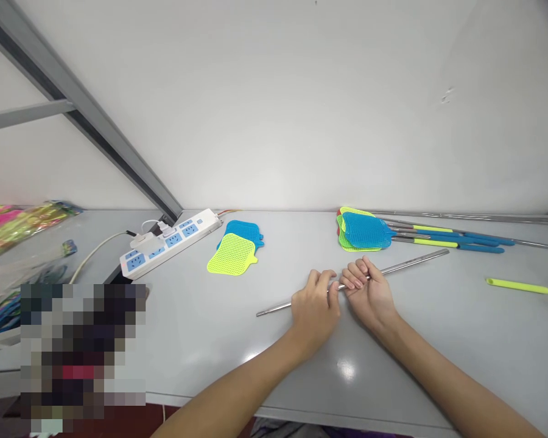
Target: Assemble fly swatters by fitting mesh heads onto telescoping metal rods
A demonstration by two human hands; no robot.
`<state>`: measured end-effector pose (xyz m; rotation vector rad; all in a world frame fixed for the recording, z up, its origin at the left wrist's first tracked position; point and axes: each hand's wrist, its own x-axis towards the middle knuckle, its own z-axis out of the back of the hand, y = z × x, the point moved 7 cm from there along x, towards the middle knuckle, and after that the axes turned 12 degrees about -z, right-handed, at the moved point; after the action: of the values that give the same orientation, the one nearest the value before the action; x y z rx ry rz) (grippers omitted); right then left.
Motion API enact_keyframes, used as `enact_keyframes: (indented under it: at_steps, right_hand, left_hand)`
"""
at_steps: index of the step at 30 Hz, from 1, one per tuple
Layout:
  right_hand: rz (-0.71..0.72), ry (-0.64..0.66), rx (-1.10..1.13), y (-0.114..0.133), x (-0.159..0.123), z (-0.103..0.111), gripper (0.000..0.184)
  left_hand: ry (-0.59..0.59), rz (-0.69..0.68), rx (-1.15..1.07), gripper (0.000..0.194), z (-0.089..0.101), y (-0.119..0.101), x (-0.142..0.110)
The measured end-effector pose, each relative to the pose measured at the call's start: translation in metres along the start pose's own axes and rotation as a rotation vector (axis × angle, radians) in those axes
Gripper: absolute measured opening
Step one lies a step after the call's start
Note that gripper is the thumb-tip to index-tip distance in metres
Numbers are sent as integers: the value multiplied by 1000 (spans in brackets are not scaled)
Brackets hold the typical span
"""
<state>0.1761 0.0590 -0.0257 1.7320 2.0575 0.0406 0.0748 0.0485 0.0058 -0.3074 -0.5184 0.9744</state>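
Small assembly workshop: grey workbench (237, 340), stacked fly swatter heads (365, 230), power strip (171, 243)

- The one view looked from the person's head, forward and down.
- It faced a grey table (461, 347) meeting a white wall (292, 109).
- It sat close above the left hand (315, 313) and right hand (369, 295).

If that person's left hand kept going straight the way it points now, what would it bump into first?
Probably the right hand. The left hand points up and to the right, its fingers curled over the steel rod, and the right hand's fingers sit just beyond. Depth is hard to judge from this view.
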Motion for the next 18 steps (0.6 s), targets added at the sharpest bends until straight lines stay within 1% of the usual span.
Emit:
enact_keyframes:
  at_steps: [5,9,13,18]
  right_hand:
    - [-40,-18,-25,6,2,0,28]
    - [-62,-22,-28,7,6,3,28]
    - [-64,-20,-18,8,9,7,27]
    - [-50,-16,-20,13,10,7,27]
  left_hand:
    - [-3,-24,-39,22,0,0,3]
    - [-5,-19,-63,22,0,2,4]
    - [-2,-26,-80,21,-1,2,5]
    - [16,-69,-80,20,-3,0,6]
